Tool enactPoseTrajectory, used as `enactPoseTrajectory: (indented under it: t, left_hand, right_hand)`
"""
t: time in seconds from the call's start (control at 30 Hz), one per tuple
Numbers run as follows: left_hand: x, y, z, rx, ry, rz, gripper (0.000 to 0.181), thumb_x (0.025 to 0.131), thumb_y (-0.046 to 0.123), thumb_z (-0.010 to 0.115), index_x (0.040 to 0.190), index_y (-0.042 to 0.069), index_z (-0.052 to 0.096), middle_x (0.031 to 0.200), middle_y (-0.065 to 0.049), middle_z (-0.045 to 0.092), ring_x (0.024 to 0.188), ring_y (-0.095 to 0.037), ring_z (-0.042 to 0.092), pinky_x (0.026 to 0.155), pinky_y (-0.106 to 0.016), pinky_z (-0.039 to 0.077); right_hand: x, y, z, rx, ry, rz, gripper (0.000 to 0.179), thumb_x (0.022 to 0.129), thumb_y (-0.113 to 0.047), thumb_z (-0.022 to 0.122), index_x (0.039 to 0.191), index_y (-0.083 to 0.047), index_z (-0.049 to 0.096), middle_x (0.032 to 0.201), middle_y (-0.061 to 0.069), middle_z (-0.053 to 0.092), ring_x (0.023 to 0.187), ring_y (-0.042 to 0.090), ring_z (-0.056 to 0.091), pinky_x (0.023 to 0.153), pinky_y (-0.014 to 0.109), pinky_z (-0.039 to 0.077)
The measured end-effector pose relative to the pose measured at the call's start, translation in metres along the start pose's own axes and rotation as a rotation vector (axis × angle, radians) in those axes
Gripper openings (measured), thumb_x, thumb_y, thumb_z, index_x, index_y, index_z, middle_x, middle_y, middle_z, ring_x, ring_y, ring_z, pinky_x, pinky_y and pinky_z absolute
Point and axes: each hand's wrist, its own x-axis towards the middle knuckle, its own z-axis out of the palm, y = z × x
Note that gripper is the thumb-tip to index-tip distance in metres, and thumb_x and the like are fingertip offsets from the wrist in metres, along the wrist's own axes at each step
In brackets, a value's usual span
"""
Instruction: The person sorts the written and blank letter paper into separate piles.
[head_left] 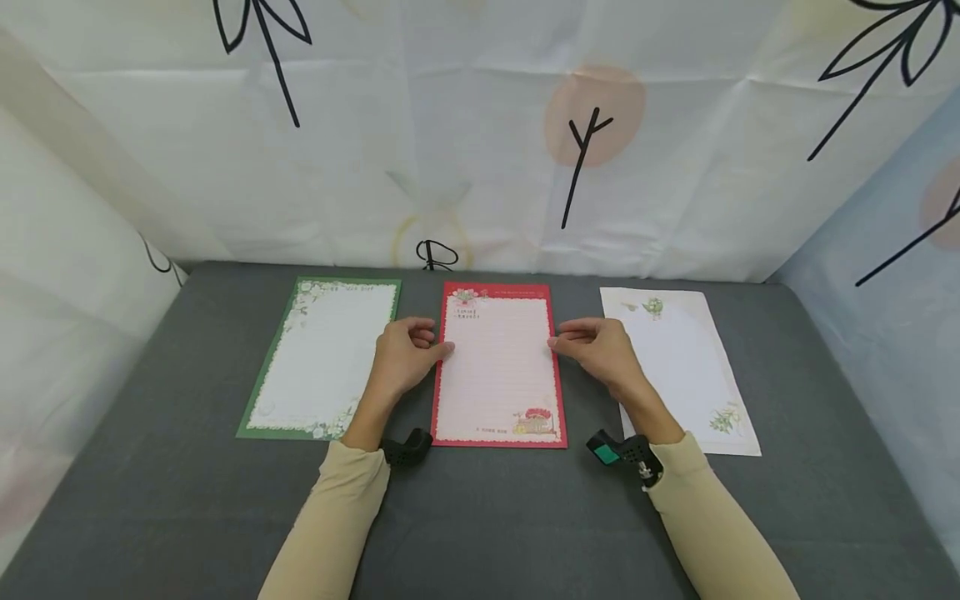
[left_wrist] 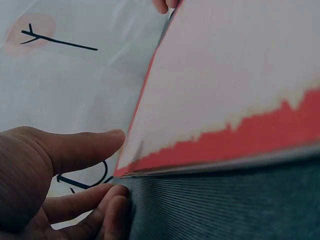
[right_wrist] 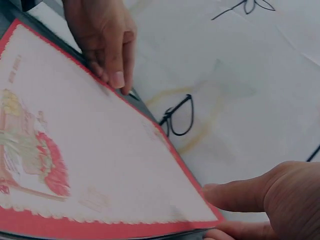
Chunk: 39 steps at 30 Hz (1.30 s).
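Backdrop: a pale hanging cloth (head_left: 480, 108) printed with black stems and leaf outlines; I see a peach disc (head_left: 622, 108) behind one stem.
Tabletop: dark grey (head_left: 495, 533), running up to the foot of that cloth.
Red-bordered sheet: my head feed puts this sheet (head_left: 498, 367) at the middle of the table, between both hands, short sides near and far, a small red-and-yellow drawing (head_left: 536, 422) in its near right corner.
Left hand: I have this hand (head_left: 405, 354) at the sheet's left edge, thumb on top and fingers curled in close below, a narrow pinch on the border.
Right hand: this one (head_left: 600, 354) mirrors it on the right edge, thumb over the border, a finger under it, the gap nearly closed.
Green-bordered sheet: left of the red one (head_left: 315, 358), partly covered by the left hand and wrist.
White sheet: on the right (head_left: 682, 358), green sprigs at two ends, partly behind the right forearm.
Wrists: I make out a black band on the left (head_left: 407, 448) and another on the right (head_left: 643, 454), beside cream sleeves (head_left: 333, 517).
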Motion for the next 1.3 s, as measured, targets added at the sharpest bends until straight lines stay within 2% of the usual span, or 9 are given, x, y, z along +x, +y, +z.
enactPoseTrajectory:
  t: [0.13,0.37,0.67,1.1,1.3]
  left_hand:
    - [0.003,-0.005,0.002,-0.028,-0.028,-0.002,0.050,0.087,0.012,0.080,0.131,-0.003,0.064,0.112,-0.017,0.064,0.101,-0.029,0.061,0.088,-0.043,0.051]
    - [0.004,-0.009,0.001,-0.015,-0.043,0.002,0.050,0.086,0.011,0.081,0.131,-0.003,0.064,0.110,-0.017,0.064,0.100,-0.029,0.059,0.088,-0.043,0.050]
    - [0.004,-0.011,0.001,-0.003,-0.040,0.019,0.047,0.085,0.009,0.082,0.128,-0.003,0.067,0.106,-0.017,0.065,0.098,-0.029,0.060,0.086,-0.044,0.050]
    - [0.005,-0.011,0.003,0.002,-0.034,0.023,0.046,0.084,0.009,0.083,0.126,-0.002,0.068,0.105,-0.017,0.064,0.097,-0.029,0.059,0.086,-0.043,0.049]
    - [0.003,-0.011,0.003,0.003,-0.018,0.045,0.045,0.083,0.007,0.083,0.124,-0.003,0.068,0.103,-0.017,0.064,0.096,-0.030,0.059,0.086,-0.044,0.049]
  right_hand:
    - [0.003,0.002,0.008,-0.074,0.022,0.009,0.040,0.089,-0.018,0.078,0.121,0.005,0.070,0.107,0.020,0.071,0.098,0.031,0.068,0.081,0.040,0.053]
    - [0.003,0.006,0.017,-0.118,0.044,-0.035,0.039,0.085,-0.017,0.083,0.117,0.004,0.072,0.100,0.017,0.072,0.092,0.028,0.069,0.076,0.035,0.053]
    - [0.004,0.006,0.019,-0.166,0.072,-0.039,0.044,0.084,-0.019,0.084,0.119,0.004,0.072,0.098,0.016,0.071,0.089,0.027,0.067,0.075,0.035,0.051]
    - [0.004,0.006,0.019,-0.164,0.078,-0.044,0.043,0.084,-0.019,0.084,0.118,0.004,0.072,0.098,0.016,0.072,0.089,0.026,0.068,0.076,0.034,0.051]
    - [0.004,0.007,0.021,-0.158,0.086,-0.054,0.043,0.083,-0.018,0.084,0.118,0.004,0.072,0.097,0.015,0.071,0.088,0.025,0.067,0.074,0.034,0.050]
